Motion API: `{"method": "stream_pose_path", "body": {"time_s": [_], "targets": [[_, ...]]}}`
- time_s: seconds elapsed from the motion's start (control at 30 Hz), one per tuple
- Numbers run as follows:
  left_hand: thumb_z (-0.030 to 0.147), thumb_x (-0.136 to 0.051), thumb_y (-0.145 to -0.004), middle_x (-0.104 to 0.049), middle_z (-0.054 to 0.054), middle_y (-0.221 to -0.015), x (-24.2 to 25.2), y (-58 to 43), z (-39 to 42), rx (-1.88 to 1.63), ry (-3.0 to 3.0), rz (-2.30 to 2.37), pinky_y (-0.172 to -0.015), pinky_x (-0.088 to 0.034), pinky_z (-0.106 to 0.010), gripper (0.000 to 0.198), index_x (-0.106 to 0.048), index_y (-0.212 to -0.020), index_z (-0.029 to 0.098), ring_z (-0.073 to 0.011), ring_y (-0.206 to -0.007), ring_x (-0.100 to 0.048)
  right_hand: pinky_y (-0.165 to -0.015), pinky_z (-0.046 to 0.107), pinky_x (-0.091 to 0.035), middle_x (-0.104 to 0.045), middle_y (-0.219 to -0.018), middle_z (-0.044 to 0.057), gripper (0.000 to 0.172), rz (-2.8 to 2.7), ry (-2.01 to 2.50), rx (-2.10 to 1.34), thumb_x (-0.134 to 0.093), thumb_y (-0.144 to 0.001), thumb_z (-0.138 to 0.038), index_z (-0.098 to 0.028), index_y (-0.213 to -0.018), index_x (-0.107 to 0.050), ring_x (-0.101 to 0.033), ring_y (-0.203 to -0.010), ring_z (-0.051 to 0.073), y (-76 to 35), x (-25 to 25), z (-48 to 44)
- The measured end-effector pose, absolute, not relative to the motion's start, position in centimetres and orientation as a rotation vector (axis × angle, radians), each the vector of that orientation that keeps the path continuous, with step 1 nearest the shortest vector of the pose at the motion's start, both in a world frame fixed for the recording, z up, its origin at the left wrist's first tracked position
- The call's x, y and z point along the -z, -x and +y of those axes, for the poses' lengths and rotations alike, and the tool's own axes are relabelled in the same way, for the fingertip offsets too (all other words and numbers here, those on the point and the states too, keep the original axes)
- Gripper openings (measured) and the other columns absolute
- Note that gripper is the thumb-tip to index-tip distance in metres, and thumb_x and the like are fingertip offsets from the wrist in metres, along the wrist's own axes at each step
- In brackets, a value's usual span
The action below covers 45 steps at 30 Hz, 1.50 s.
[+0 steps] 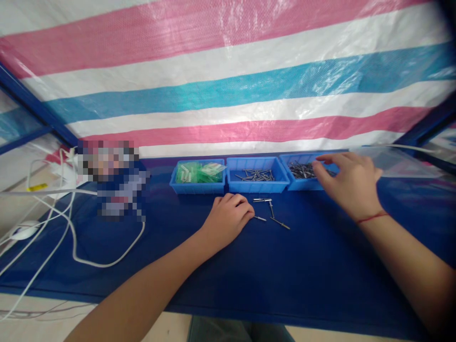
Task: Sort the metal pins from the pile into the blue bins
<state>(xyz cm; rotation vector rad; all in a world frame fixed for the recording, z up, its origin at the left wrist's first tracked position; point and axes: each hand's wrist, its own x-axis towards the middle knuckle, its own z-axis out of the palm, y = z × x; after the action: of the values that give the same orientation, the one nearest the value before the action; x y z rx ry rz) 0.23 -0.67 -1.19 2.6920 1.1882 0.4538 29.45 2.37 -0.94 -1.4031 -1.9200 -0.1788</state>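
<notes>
My left hand [230,216] rests on the blue table with its fingers curled and close together. A thin metal blind rivet [260,218] sticks out from under its fingertips, partly hidden by them. Just right of it lie several loose blind rivets [280,223]. Over the right-hand blue bin [306,185], full of dark metal rivets [302,169], hovers my right hand [351,183]. Its thumb and forefinger are a little apart, and no held thing shows between them. In the middle blue bin [258,188] are silvery rivets [257,175].
A left blue bin [197,189] holds green-and-clear plastic packets [199,173]. White cables [107,265] loop across the table's left side near a pixelated object [123,194] and a white mouse [24,230]. Behind the bins hangs a striped plastic sheet [228,95]; clear plastic [399,161] lies at right.
</notes>
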Motion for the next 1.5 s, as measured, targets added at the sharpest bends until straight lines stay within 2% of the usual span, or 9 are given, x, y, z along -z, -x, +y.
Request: {"method": "stream_pose_path", "body": {"time_s": [0.1, 0.23, 0.47, 0.6, 0.7, 0.83, 0.97, 1.23, 1.5], "targets": [[0.03, -0.043, -0.096, -0.063, -0.002, -0.104, 1.4, -0.3, -0.6, -0.435, -2.731, 1.22, -0.08, -0.033, -0.034, 0.022, -0.063, -0.092, 0.021, -0.0195, -0.098, -0.051, -0.08, 0.05, -0.041, -0.066, -0.093, 0.011, 0.018, -1.825, 1.474, 0.275, -0.047, -0.09, -0.032, -0.023, -0.093, -0.063, -0.058, -0.092, 0.033, -26.8, 0.2, 1.3], [0.027, -0.041, -0.097, -0.062, -0.003, -0.102, 1.6, -0.3, -0.6, -0.425, -2.772, 1.218, -0.079, -0.033, -0.034, 0.02, -0.059, -0.094, 0.02, -0.0196, -0.097, -0.052, -0.078, 0.038, -0.047, -0.068, -0.088, 0.006, 0.013, -2.132, 1.161, -0.008, -0.052, -0.089, -0.027, -0.022, -0.086, -0.064, -0.062, -0.084, 0.023, -22.8, -0.3, -0.6], [0.025, -0.033, -0.099, -0.064, -0.005, -0.098, 0.8, -0.4, -0.5, -0.65, -2.609, 1.06, -0.08, -0.04, -0.03, 0.025, -0.057, -0.097, 0.017, -0.0171, -0.092, -0.057, -0.077, 0.038, -0.047, -0.066, -0.091, 0.009, 0.02, -2.354, 1.07, -0.16, -0.046, -0.092, -0.024, -0.019, -0.09, -0.065, -0.06, -0.085, 0.022, -19.6, 0.3, -2.7], [0.025, -0.04, -0.097, -0.065, -0.005, -0.099, 0.9, -0.5, -0.6, -0.855, -2.432, 0.953, -0.083, -0.044, -0.027, 0.021, -0.059, -0.097, 0.018, -0.0154, -0.093, -0.059, -0.074, 0.033, -0.047, -0.064, -0.089, 0.007, 0.019, -2.251, 1.117, -0.362, -0.045, -0.093, -0.024, -0.019, -0.086, -0.062, -0.058, -0.083, 0.019, -19.5, 0.3, -2.8], [0.025, -0.048, -0.093, -0.066, -0.003, -0.095, 1.1, -0.7, -0.6, -1.002, -2.305, 0.959, -0.078, -0.047, -0.025, 0.015, -0.061, -0.097, 0.019, -0.0137, -0.085, -0.061, -0.071, 0.03, -0.046, -0.063, -0.085, 0.005, 0.017, -2.212, 1.109, -0.465, -0.047, -0.092, -0.025, -0.019, -0.087, -0.063, -0.058, -0.079, 0.016, -19.5, 0.2, -2.8], [0.025, -0.057, -0.088, -0.067, -0.001, -0.088, 1.1, -0.9, -0.7, -1.11, -2.13, 1.042, -0.071, -0.048, -0.022, 0.013, -0.062, -0.098, 0.019, -0.0116, -0.076, -0.061, -0.076, 0.029, -0.047, -0.064, -0.094, 0.005, 0.016, -2.155, 1.094, -0.479, -0.049, -0.091, -0.025, -0.021, -0.095, -0.065, -0.06, -0.086, 0.016, -19.6, -0.1, -3.0], [0.023, -0.06, -0.084, -0.067, -0.001, -0.087, 1.0, -1.0, -0.7, -1.152, -1.948, 1.053, -0.069, -0.047, -0.022, 0.016, -0.061, -0.099, 0.018, -0.0113, -0.073, -0.061, -0.078, 0.031, -0.047, -0.065, -0.095, 0.005, 0.019, -2.103, 1.132, -0.474, -0.048, -0.092, -0.024, -0.021, -0.098, -0.066, -0.06, -0.087, 0.017, -19.6, -0.4, -3.3], [0.026, -0.066, -0.079, -0.063, 0.0, -0.074, 0.7, -1.3, -0.6, -1.116, -1.635, 1.021, -0.062, -0.042, -0.02, 0.012, -0.061, -0.082, 0.015, -0.0093, -0.064, -0.056, -0.073, 0.029, -0.046, -0.064, -0.086, 0.004, 0.021, -2.059, 1.109, -0.651, -0.048, -0.092, -0.025, -0.019, -0.08, -0.064, -0.059, -0.079, 0.015, -19.1, -0.2, -3.2], [0.031, -0.061, -0.083, -0.064, 0.001, -0.072, 0.3, -1.0, -0.6, -0.999, -1.65, 1.001, -0.062, -0.042, -0.021, 0.016, -0.063, -0.08, 0.015, -0.0098, -0.064, -0.056, -0.069, 0.028, -0.044, -0.065, -0.086, 0.004, 0.022, -1.993, 1.132, -0.746, -0.05, -0.091, -0.03, -0.02, -0.078, -0.064, -0.059, -0.077, 0.016, -19.1, 0.2, -3.1]]}}
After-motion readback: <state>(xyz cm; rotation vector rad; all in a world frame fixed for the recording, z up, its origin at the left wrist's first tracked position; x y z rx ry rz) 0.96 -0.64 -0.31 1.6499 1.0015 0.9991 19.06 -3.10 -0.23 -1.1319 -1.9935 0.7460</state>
